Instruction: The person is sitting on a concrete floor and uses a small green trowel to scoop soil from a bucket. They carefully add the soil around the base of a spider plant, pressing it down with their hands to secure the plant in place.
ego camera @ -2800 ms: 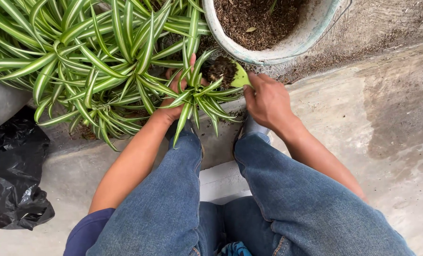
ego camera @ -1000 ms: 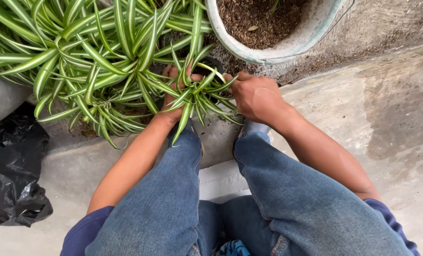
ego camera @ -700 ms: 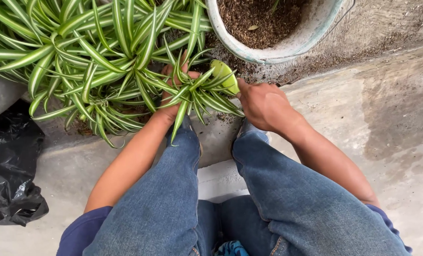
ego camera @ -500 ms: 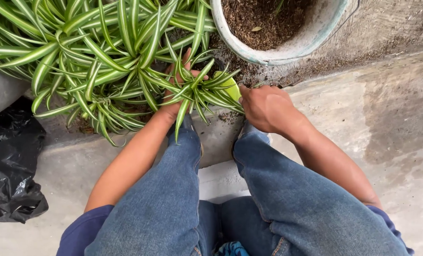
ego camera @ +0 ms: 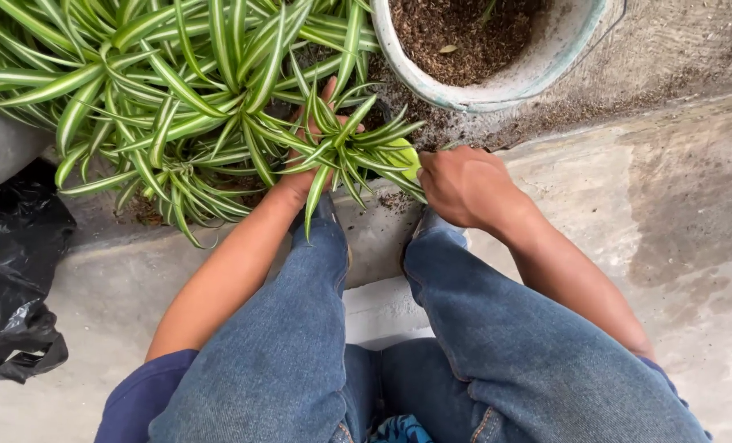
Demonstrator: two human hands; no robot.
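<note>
A small spider plant with green and white striped leaves sits between my hands. My left hand reaches under and behind its leaves, fingers up among them, mostly hidden. My right hand is closed at the plant's right side, pinching its outer leaves near a small light green pot edge. A large spider plant spreads to the left. My knees in blue jeans are below.
A pale round pot full of dark soil stands at the top right. Loose soil lies on the concrete ledge around it. A crumpled black plastic bag lies at the left on the concrete floor.
My right hand has shifted slightly right and down along the small plant's leaves. My left hand has pushed deeper up among the leaves. The view has tilted a little.
</note>
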